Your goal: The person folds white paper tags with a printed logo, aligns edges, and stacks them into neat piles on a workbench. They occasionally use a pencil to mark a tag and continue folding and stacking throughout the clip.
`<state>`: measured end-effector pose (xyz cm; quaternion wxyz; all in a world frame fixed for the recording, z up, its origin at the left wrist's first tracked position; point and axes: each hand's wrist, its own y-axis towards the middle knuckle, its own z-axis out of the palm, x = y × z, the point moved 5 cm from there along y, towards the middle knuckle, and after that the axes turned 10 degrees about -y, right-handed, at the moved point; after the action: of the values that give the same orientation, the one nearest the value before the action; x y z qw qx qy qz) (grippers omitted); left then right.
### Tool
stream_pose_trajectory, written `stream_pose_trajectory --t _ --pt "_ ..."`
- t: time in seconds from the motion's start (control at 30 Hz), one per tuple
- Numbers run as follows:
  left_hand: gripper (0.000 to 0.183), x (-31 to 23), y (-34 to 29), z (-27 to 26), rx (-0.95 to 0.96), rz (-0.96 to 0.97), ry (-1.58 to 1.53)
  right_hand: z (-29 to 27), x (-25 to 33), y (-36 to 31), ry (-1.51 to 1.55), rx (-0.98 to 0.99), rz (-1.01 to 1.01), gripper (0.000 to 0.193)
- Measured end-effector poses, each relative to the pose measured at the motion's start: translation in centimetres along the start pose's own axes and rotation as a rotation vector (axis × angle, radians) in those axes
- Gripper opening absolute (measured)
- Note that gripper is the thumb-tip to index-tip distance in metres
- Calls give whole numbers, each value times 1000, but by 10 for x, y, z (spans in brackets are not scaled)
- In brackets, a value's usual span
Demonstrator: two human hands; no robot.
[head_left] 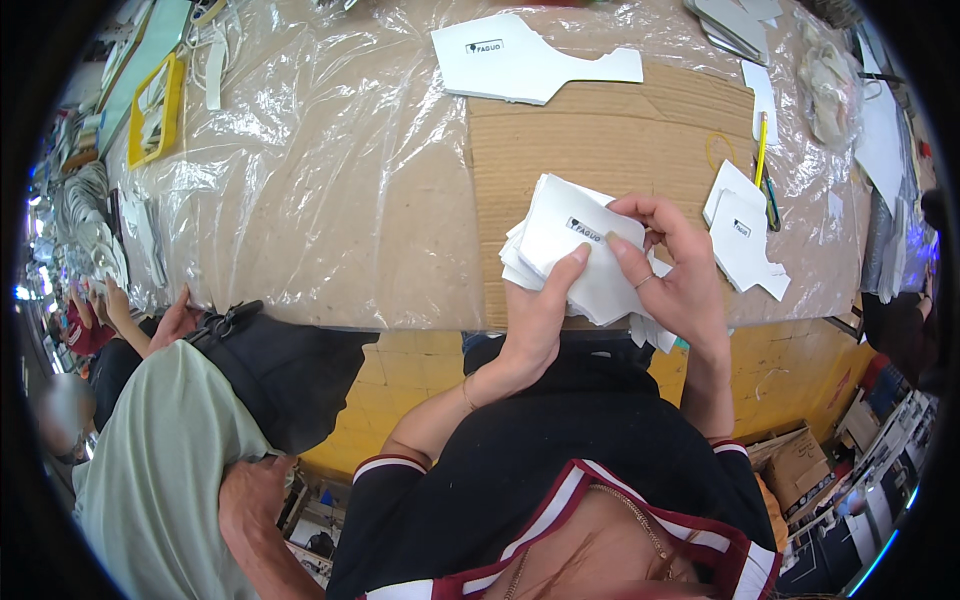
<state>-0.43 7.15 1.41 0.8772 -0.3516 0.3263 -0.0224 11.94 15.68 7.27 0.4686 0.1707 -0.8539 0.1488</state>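
Both my hands hold a loose, fanned stack of white cut-out pieces above the near part of a cardboard sheet. The top piece bears a small dark printed mark. My left hand grips the stack from below and the left, its thumb lying on top. At the right edge, my right hand pinches the pieces between thumb and fingers. Some of its fingers are hidden behind the stack. Farther back lies a stack of larger white shaped pieces with a similar mark. More white shaped pieces rest right of my right hand.
Clear plastic covers the table. On the right are a yellow pencil, a dark pen-like tool, a rubber band and a plastic bag. A yellow tray stands far left. A person in pale green is close on my left.
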Motion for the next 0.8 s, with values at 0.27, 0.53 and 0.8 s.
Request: stream_pose_trajectory --t 0.27,0.53,0.8 --pt "39 -3 0 5 -10 -10 30 5 -12 5 102 51 158 32" --pt "39 -5 0 6 0 -15 59 10 -15 1 254 100 288 35" --pt "52 -1 -3 -6 55 115 23 -3 -8 9 401 182 304 33"
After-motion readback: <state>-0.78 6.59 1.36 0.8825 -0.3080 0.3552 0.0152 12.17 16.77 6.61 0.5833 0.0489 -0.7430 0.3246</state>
